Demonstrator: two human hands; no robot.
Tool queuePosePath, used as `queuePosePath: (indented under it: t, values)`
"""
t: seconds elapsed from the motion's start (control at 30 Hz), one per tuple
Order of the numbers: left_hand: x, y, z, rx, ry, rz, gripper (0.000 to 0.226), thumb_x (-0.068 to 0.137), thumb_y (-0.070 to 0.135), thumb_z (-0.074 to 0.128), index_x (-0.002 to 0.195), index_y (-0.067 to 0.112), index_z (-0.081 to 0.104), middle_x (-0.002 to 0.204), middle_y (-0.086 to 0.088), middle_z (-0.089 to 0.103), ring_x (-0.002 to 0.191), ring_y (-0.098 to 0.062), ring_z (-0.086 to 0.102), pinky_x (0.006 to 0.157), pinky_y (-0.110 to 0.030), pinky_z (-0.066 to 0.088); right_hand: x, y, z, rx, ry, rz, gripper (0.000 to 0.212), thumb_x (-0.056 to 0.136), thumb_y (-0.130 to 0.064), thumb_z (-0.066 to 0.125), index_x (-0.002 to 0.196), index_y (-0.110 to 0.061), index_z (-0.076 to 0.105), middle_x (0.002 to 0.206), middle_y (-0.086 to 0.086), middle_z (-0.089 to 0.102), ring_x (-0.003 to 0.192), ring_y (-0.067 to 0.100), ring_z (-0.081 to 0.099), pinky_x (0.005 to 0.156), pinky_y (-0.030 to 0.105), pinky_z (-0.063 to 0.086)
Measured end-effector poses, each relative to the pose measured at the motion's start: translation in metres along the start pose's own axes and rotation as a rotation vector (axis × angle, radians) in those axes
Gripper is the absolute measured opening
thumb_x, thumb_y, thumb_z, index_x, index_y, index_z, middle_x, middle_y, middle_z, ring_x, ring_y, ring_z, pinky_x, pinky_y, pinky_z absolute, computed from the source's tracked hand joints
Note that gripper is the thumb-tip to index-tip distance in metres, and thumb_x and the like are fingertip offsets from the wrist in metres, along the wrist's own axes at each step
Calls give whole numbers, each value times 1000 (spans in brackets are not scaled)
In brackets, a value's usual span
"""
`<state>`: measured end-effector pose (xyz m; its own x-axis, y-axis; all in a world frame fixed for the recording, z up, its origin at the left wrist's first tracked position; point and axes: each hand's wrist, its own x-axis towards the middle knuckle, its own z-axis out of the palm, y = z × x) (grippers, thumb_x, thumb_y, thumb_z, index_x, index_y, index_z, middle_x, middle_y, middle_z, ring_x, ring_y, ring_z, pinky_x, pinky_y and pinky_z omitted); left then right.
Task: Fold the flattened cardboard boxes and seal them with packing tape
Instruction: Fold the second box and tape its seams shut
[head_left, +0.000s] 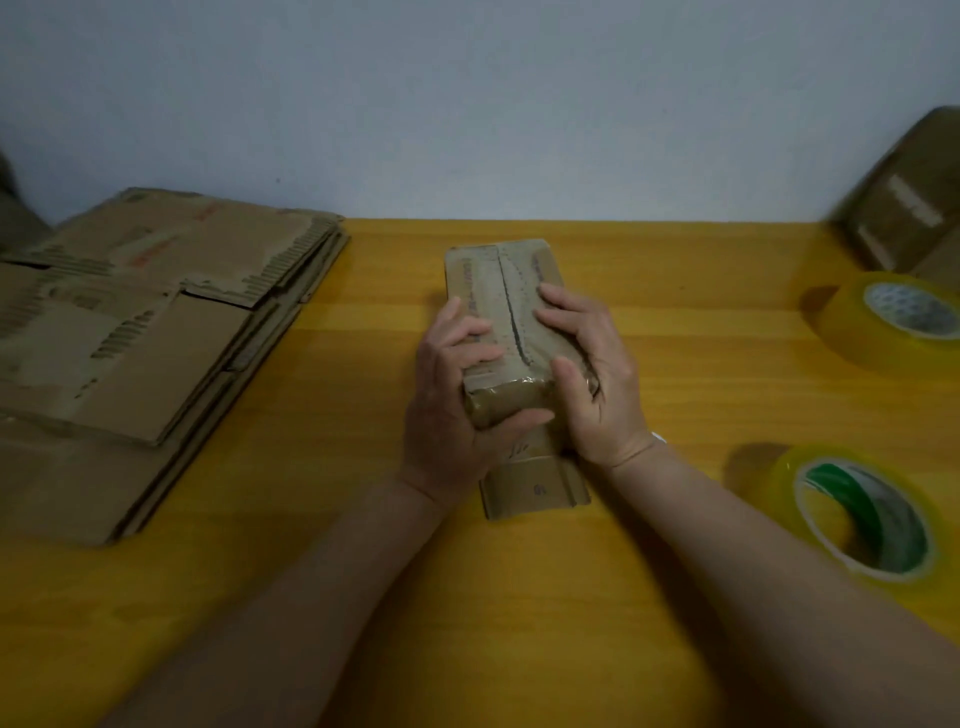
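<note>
A yellow wooden table (675, 312) filled the lower view from nine through six to three o'clock. Behind it, toward twelve o'clock, stood a plain pale grey wall (467, 104).

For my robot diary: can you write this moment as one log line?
step: pressing tape down | box: folded, on table | left hand: grips box | right hand: grips box | tape rolls: untouched, right

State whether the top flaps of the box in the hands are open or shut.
Shut: the box's two top flaps meet along a centre seam, glossy tape over it, left hand and right hand gripping its sides.
</note>
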<state>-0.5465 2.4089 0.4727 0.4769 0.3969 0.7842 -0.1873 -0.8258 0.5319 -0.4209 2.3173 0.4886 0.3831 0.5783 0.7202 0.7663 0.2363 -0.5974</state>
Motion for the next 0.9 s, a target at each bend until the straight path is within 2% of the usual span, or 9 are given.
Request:
queuePosePath:
  t: [0.1, 0.17, 0.27, 0.33, 0.47, 0.63, 0.7, 0.77, 0.9]
  values:
    - [3, 4, -5, -39, -32, -12, 64, 79, 65, 59, 109, 9, 47, 119, -15, 48, 133, -43, 36, 116, -43, 25, 2, 0, -14, -115, -151, -38, 72, 90, -59, 45, 118, 6, 57, 133, 18, 51, 125, 29, 47, 104, 47, 40]
    - [5, 11, -6, -74, -36, -110, 69, 87, 66, 47, 105, -1, 52, 119, -6, 49, 137, -34, 33, 115, -43, 26, 6, -1, -24, -204, -270, -48, 73, 84, -59, 52, 126, 1, 55, 138, 14, 47, 128, 27, 45, 107, 44, 39]
    - [10, 31, 1, -186, 76, -369, 54, 92, 48, 39, 90, -3, 56, 113, 12, 50, 136, -18, 34, 113, -37, 28, 9, -7, -33, -233, -377, -1, 73, 79, -55, 63, 134, -8, 52, 144, 8, 41, 133, 21, 40, 111, 40, 35]
    - [16, 42, 7, -184, 182, -459, 47, 94, 40, 42, 83, -4, 56, 106, 13, 52, 133, -17, 39, 108, -28, 31, 10, -17, -34, -202, -406, 63, 76, 76, -54, 69, 136, -10, 51, 147, 6, 37, 135, 17, 37, 113, 39, 34]
    - [24, 58, 6, -166, 242, -575, 30, 99, 14, 50, 77, -4, 58, 112, -14, 61, 127, -19, 47, 99, -17, 37, 0, -45, -36, -239, -438, 183, 84, 75, -60, 58, 142, -13, 42, 152, 1, 26, 139, 11, 28, 115, 32, 28]
    - [11, 64, -32, -316, 131, -617, 50, 97, 41, 35, 67, 10, 60, 104, -6, 66, 120, -2, 51, 100, -23, 39, -27, -73, -35, -364, -495, 117, 82, 84, -75, 28, 146, -23, 34, 148, 0, 26, 135, 17, 20, 111, 31, 22]
    - [11, 66, -35, -361, 143, -688, 54, 101, 42, 33, 74, 5, 63, 99, -1, 68, 105, 12, 55, 89, -12, 41, -27, -78, -32, -418, -505, 93, 77, 87, -71, 27, 146, -22, 34, 146, 1, 28, 133, 19, 21, 110, 33, 26]
    - [16, 72, -30, -232, 202, -677, 43, 104, 29, 36, 87, 1, 64, 96, 4, 66, 90, 19, 54, 80, -8, 41, -23, -80, -32, -435, -505, 88, 77, 87, -68, 32, 146, -18, 34, 145, 4, 31, 131, 21, 23, 111, 36, 30]
    - [12, 75, -24, -16, 251, -606, 23, 100, 20, 49, 116, 5, 54, 122, -6, 48, 110, -10, 46, 91, -18, 40, -21, -77, -39, -446, -566, 110, 82, 86, -57, 52, 151, -19, 20, 153, 2, 15, 139, 17, 12, 116, 34, 21]
